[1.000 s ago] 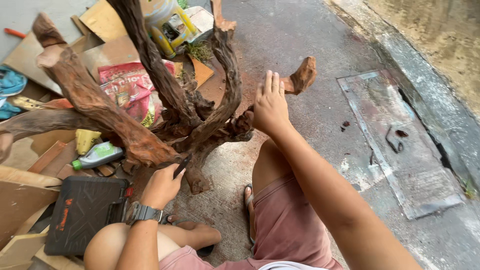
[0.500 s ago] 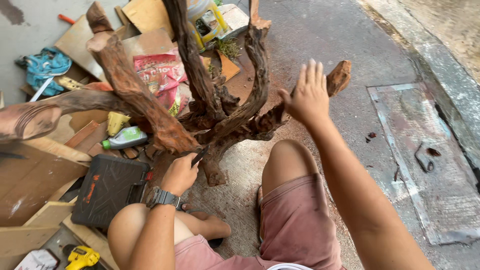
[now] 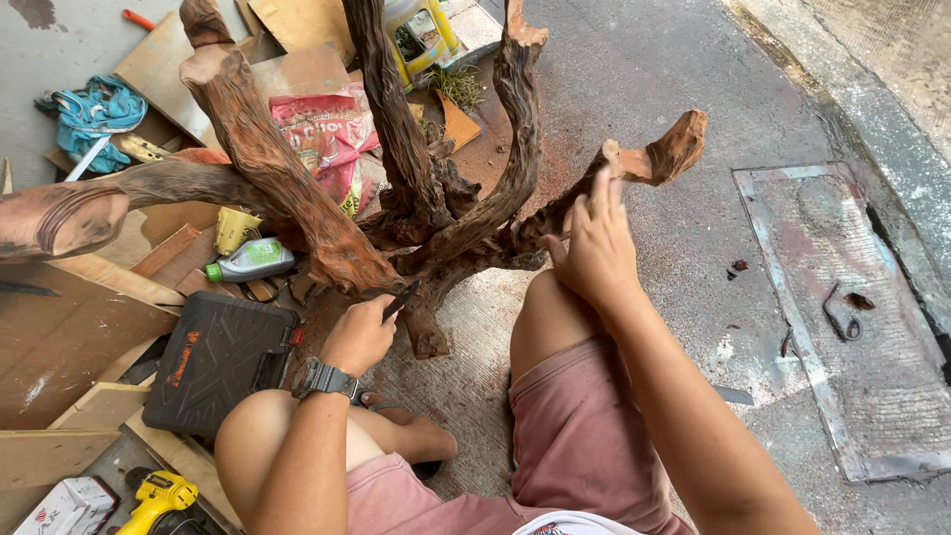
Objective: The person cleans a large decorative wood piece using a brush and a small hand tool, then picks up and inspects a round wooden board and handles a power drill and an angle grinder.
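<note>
A large gnarled piece of reddish-brown driftwood with several twisting branches stands on the concrete in front of my knees. My left hand, with a black watch on the wrist, grips a small dark tool whose tip touches the underside of a thick branch. My right hand rests with fingers apart against the right-hand branch, steadying it. I sit low in pink shorts, knees on either side of the trunk base.
A black tool case lies by my left knee, a yellow drill near the bottom left. A green-capped bottle, a red bag, wood boards and blue cloth clutter the left. A metal floor hatch lies to the right.
The view has shifted, so the wood sits further right in frame. My right hand has come off the open spread pose and now presses against the right branch. My left hand stays under the thick branch.
</note>
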